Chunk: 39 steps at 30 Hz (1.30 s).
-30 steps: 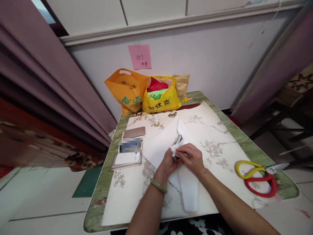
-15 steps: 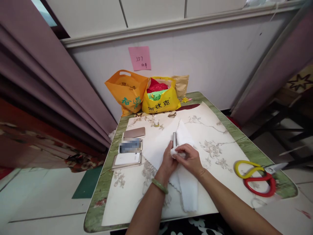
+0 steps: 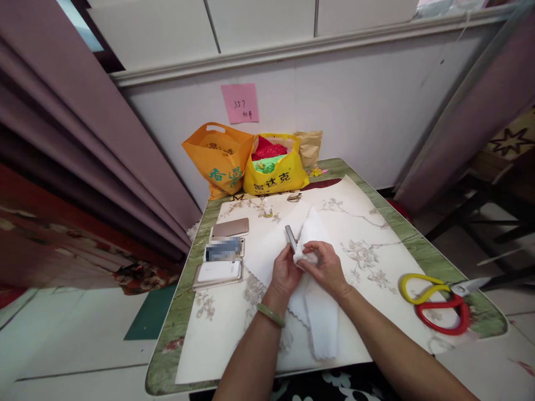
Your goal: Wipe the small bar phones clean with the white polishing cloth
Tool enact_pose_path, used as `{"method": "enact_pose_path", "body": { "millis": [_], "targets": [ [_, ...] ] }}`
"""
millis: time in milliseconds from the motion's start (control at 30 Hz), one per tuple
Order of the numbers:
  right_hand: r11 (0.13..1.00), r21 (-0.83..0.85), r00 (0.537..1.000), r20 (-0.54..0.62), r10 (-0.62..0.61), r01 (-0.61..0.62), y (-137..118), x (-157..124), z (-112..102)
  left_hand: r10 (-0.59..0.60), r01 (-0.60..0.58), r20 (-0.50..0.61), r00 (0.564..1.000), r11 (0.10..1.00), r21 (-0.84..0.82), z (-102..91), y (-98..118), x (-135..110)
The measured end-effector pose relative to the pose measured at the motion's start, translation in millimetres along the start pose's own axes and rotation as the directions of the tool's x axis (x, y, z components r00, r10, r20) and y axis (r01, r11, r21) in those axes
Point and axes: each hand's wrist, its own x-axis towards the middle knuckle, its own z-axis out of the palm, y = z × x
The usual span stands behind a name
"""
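Closest in, a pale-green bangle (image 3: pixel 271 316) circles your left wrist, and away on your right lie scissors (image 3: pixel 449 301) with one yellow and one red handle, part on the floral paper sheet (image 3: pixel 221 345), part on the green marbled table (image 3: pixel 489 322). Centre stage, your left hand (image 3: pixel 285 273) grips a slim silver metal piece (image 3: pixel 289 235), its far end poking out above the fingers! Your right hand (image 3: pixel 328 268) pinches a wad of white fabric (image 3: pixel 299 257) right against that metal, over a larger white cloth (image 3: pixel 321 328) with scalloped edges. Off left, a white phone (image 3: pixel 219 271) and a bronze-coloured phone (image 3: pixel 230 227); farther back, an orange carrier bag (image 3: pixel 215 161) beside a stuffed yellow bag (image 3: pixel 278 178), and a pink note (image 3: pixel 240 104) on the wall
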Motion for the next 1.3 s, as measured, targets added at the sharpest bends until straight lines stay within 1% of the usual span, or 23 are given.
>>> {"method": "enact_pose_path", "body": {
  "millis": [100, 200, 300, 367, 433, 533, 600, 667, 733, 833, 967, 1067, 1133, 1200, 1300],
  "targets": [
    [0.994, 0.072, 0.994, -0.057, 0.092, -0.088, 2.1, 1.3, -0.7, 0.043, -0.041, 0.059, 0.997, 0.998, -0.04, 0.8, 2.0, -1.7],
    [0.952, 0.238, 0.972, -0.084, 0.22, -0.195, 8.2, 3.9, -1.2, 0.049, -0.048, 0.082, 0.995, 0.999, -0.011, 1.6, 1.4, -3.7],
    [0.869, 0.417, 0.95, -0.04, 0.311, -0.267, 15.2, 6.3, -1.3, 0.026, -0.031, 0.103, 0.994, 0.999, 0.044, 1.3, -0.7, -4.2],
    [0.829, 0.473, 0.942, 0.002, 0.335, -0.296, 18.2, 7.0, -1.0, 0.036, -0.043, 0.126, 0.991, 0.998, 0.055, 1.0, -1.8, -3.8],
    [0.811, 0.487, 0.938, 0.05, 0.344, -0.323, 18.8, 6.7, -0.3, 0.067, -0.073, 0.124, 0.99, 0.996, 0.047, 1.3, -2.4, -3.0],
    [0.817, 0.461, 0.936, 0.124, 0.329, -0.348, 16.3, 4.5, 1.4, 0.113, -0.114, 0.059, 0.992, 0.993, 0.018, 2.3, -2.4, -1.6],
    [0.833, 0.428, 0.936, 0.144, 0.32, -0.351, 14.1, 2.9, 2.6, 0.119, -0.12, 0.02, 0.993, 0.993, 0.018, 2.7, -2.3, -0.8],
    [0.833, 0.422, 0.934, 0.143, 0.328, -0.357, 13.2, 2.0, 3.6, 0.117, -0.117, 0.009, 0.993, 0.993, 0.029, 2.5, -2.3, -0.4],
    [0.803, 0.465, 0.927, 0.144, 0.347, -0.373, 13.9, 2.1, 4.1, 0.118, -0.119, 0.027, 0.993, 0.992, 0.038, 2.3, -2.4, -0.4],
    [0.728, 0.563, 0.914, 0.15, 0.376, -0.392, 16.2, 3.7, 4.6, 0.116, -0.121, 0.071, 0.991, 0.991, 0.063, 2.6, -3.1, -1.3],
    [0.633, 0.67, 0.888, 0.089, 0.452, -0.389, 18.5, 6.3, 6.4, 0.086, -0.101, 0.108, 0.99, 0.985, 0.137, 4.0, -4.9, -3.0],
    [0.599, 0.693, 0.854, 0.049, 0.517, -0.402, 20.1, 7.5, 7.7, 0.068, -0.088, 0.12, 0.99, 0.982, 0.169, 4.9, -6.5, -4.5],
    [0.598, 0.686, 0.834, 0.023, 0.552, -0.415, 21.0, 7.5, 8.1, 0.063, -0.085, 0.131, 0.989, 0.982, 0.17, 5.3, -7.3, -5.4],
    [0.612, 0.676, 0.83, 0.0, 0.558, -0.411, 21.1, 7.0, 8.2, 0.064, -0.086, 0.135, 0.989, 0.983, 0.162, 5.2, -7.4, -6.0],
    [0.67, 0.631, 0.866, 0.008, 0.5, -0.392, 18.4, 5.8, 7.8, 0.075, -0.094, 0.126, 0.989, 0.985, 0.148, 4.3, -6.4, -6.0]
  ]
}}
